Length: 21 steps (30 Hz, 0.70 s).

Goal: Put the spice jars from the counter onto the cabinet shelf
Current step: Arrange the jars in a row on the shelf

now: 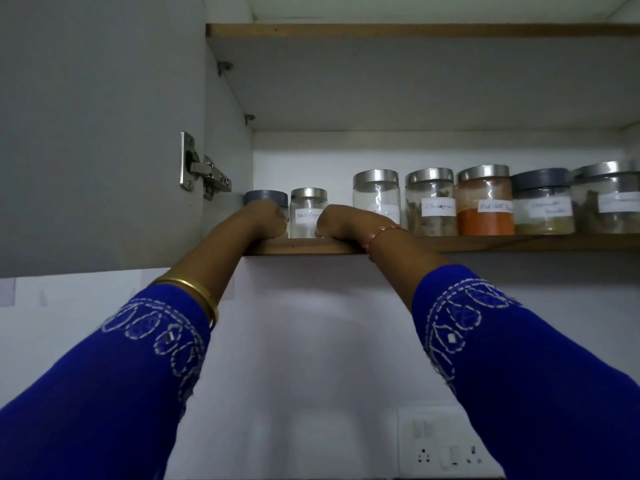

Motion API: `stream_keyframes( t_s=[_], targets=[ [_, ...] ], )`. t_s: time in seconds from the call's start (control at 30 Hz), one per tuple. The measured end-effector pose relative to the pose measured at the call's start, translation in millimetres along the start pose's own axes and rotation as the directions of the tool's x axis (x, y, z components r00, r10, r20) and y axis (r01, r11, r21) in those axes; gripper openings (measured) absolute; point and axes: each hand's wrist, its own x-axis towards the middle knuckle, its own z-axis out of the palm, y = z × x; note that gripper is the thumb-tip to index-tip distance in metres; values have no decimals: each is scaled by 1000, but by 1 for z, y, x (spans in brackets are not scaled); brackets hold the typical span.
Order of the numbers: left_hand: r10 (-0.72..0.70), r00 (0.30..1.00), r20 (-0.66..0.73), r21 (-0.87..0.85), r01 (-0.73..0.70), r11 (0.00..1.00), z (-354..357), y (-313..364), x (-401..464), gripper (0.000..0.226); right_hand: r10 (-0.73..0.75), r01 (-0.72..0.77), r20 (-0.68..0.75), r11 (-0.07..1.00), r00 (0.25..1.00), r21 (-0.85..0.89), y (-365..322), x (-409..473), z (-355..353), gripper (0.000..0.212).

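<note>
A wooden cabinet shelf carries a row of labelled spice jars. My left hand grips the grey-lidded jar at the far left of the shelf. Beside it stands the small steel-lidded black pepper jar. My right hand curls against its right side, fingertips hidden, with the wrist resting on the shelf edge. Behind that hand is a taller clear jar. To the right stand the cinnamon jar, the red chilli jar, a grey-lidded jar and another jar.
The open cabinet door hangs on the left by a steel hinge. An upper shelf runs above. Below the shelf is a white wall with a socket panel at the lower right. The counter is out of view.
</note>
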Motion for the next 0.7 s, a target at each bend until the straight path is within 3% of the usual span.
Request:
stream_keyframes(
  t_s=[0.17,0.33,0.57,0.7],
  targets=[
    [78,991,-106,-123,-91,988,4,17,-21,33,-32,41,-183,998,983,50,16,-24,0,27],
    [106,992,-68,-132,-114,985,13,56,-34,34,-30,27,-316,1000,948,-14,41,-52,-1,32],
    [170,985,-34,-194,-173,966,25,115,-41,30,33,-64,-346,995,938,-80,109,-90,-17,53],
    [177,984,33,-181,-169,969,24,128,-38,33,78,-102,-294,993,953,-64,146,-103,-34,47]
  ],
)
